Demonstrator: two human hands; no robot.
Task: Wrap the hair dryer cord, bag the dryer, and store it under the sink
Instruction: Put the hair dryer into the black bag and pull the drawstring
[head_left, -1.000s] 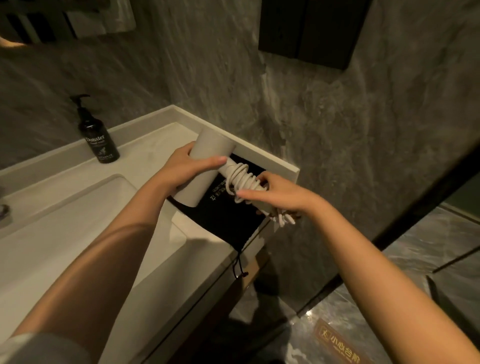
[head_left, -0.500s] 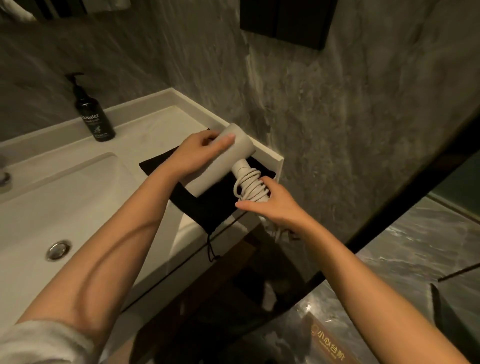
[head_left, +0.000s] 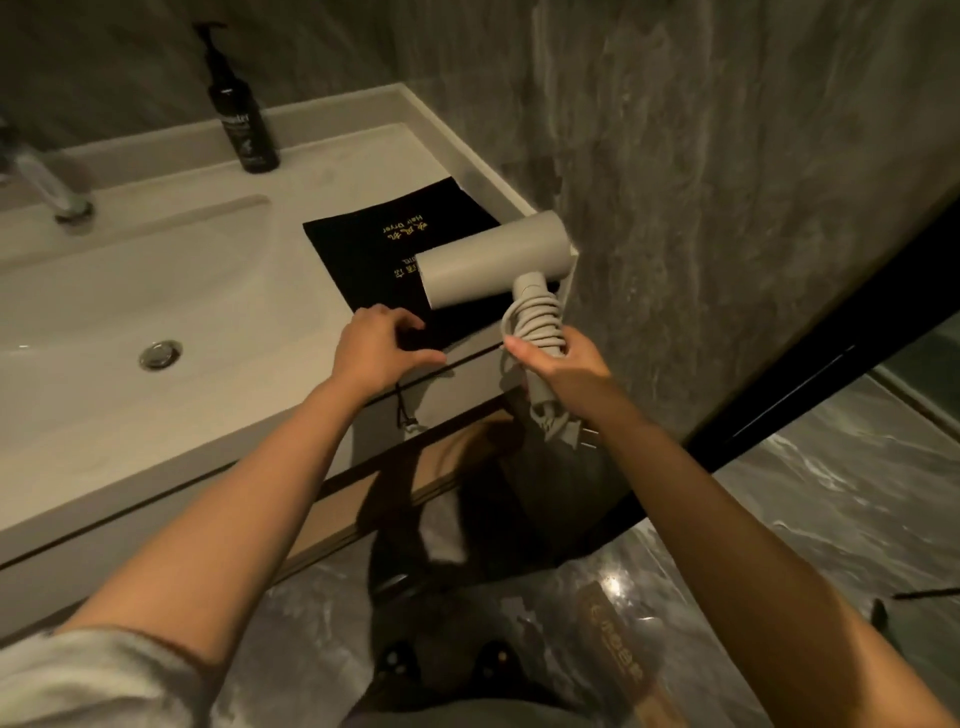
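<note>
Dryer (head_left: 493, 260) gripped in right hand (head_left: 563, 364); left hand (head_left: 379, 348) on bag (head_left: 384, 249).

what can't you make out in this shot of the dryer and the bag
- Head view: whether the bag mouth is open; the left hand covers it.
- Lower dryer handle: hidden by wrapped cord and right hand.
- Bottle label: blurred.
- Under-sink storage: dark, shadowed.

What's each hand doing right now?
Left hand: open, reaching the black bag.
Right hand: closed on the hair dryer handle and wrapped cord.
</note>
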